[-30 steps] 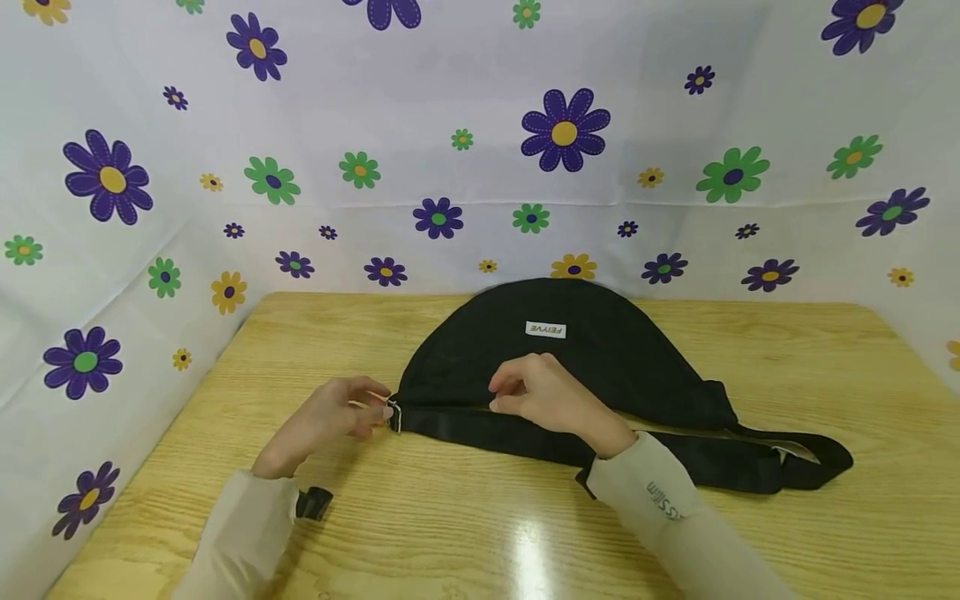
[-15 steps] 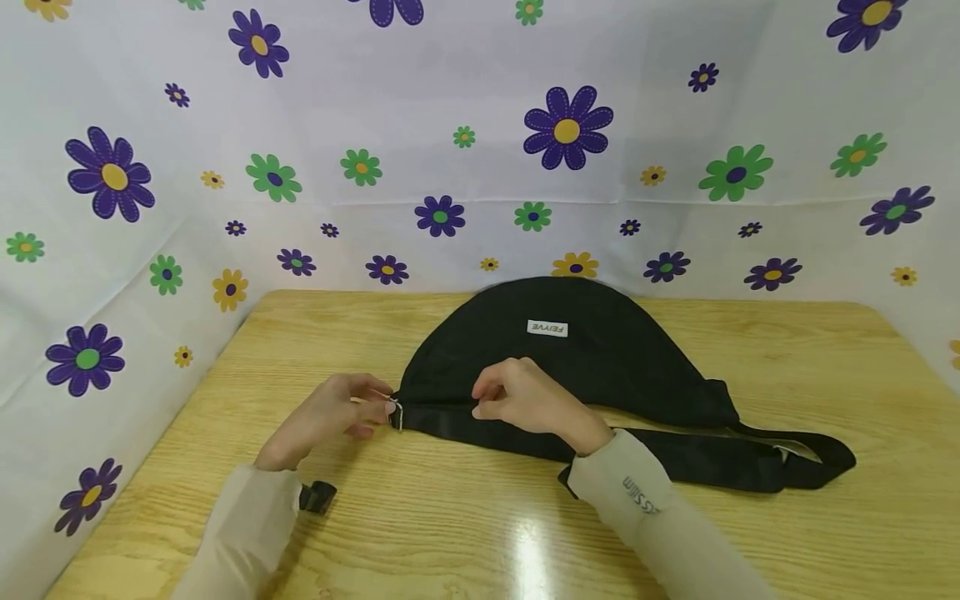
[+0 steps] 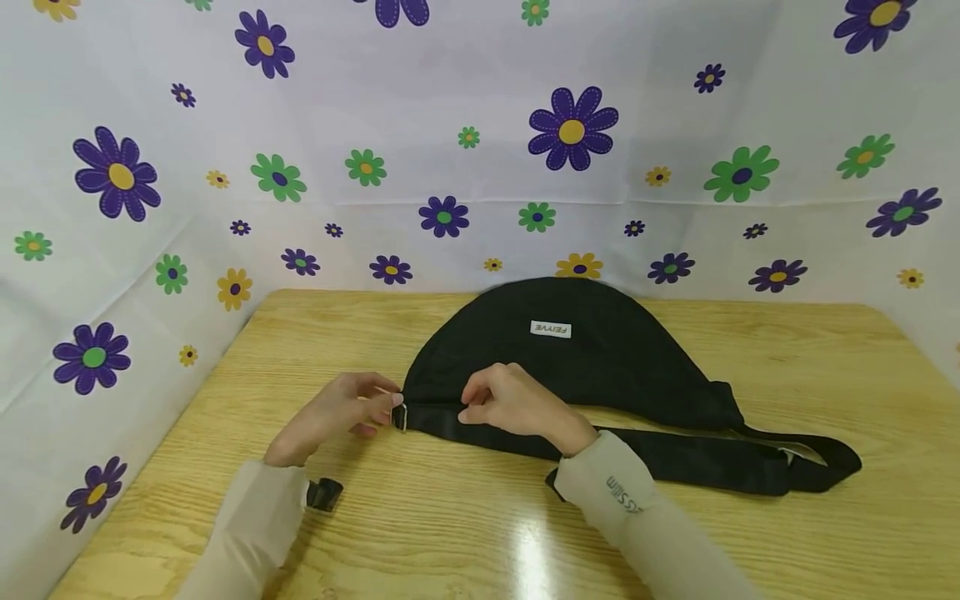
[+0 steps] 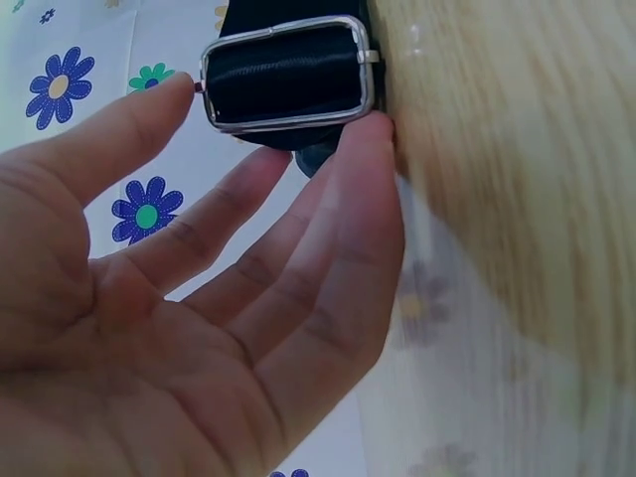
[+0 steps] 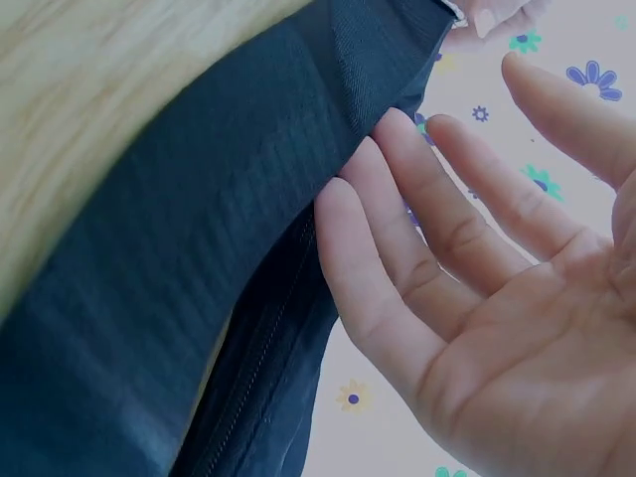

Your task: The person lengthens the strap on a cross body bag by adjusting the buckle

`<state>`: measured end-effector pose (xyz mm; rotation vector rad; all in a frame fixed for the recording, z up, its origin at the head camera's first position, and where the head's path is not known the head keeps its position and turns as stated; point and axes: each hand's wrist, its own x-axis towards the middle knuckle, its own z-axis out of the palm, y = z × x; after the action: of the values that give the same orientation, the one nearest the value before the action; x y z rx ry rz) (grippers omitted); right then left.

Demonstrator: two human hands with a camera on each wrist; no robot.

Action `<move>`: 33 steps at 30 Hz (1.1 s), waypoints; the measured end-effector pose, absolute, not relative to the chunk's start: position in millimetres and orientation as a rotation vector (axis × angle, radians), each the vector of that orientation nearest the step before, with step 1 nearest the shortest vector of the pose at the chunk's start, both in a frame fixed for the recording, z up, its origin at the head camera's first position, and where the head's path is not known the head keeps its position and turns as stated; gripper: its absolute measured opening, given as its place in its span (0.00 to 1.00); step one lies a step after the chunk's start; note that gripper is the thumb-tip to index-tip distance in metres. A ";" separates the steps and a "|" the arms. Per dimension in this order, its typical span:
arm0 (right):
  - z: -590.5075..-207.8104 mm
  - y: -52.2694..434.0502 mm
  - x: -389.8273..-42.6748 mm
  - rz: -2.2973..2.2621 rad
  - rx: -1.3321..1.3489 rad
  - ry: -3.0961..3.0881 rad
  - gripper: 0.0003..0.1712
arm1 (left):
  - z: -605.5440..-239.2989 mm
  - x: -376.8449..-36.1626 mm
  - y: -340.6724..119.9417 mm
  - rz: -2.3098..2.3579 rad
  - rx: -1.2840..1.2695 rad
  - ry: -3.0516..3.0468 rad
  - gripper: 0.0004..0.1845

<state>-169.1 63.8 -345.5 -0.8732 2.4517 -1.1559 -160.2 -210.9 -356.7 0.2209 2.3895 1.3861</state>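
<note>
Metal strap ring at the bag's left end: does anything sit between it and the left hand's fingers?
Nothing visible does. The left hand has its fingertips right at the metal ring on the black bag, touching its edges in the left wrist view. The black clip lies nearer the person, by the sleeve.
</note>
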 end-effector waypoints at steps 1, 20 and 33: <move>-345.9 62.6 -169.2 -1.155 -0.868 2.449 0.09 | -356.8 -160.3 -210.6 1.381 0.218 2.392 0.23; -354.5 48.4 -180.8 -1.139 -0.802 2.420 0.07 | -357.2 -172.2 -198.2 1.309 0.193 2.457 0.22; -364.8 41.7 -195.8 -1.328 -0.582 2.191 0.14 | -357.3 -174.0 -193.1 1.349 0.103 2.450 0.22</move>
<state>-195.8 41.7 -364.8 -0.5824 2.1910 -1.3275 -174.0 -193.1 -357.3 0.1033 2.4504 1.3485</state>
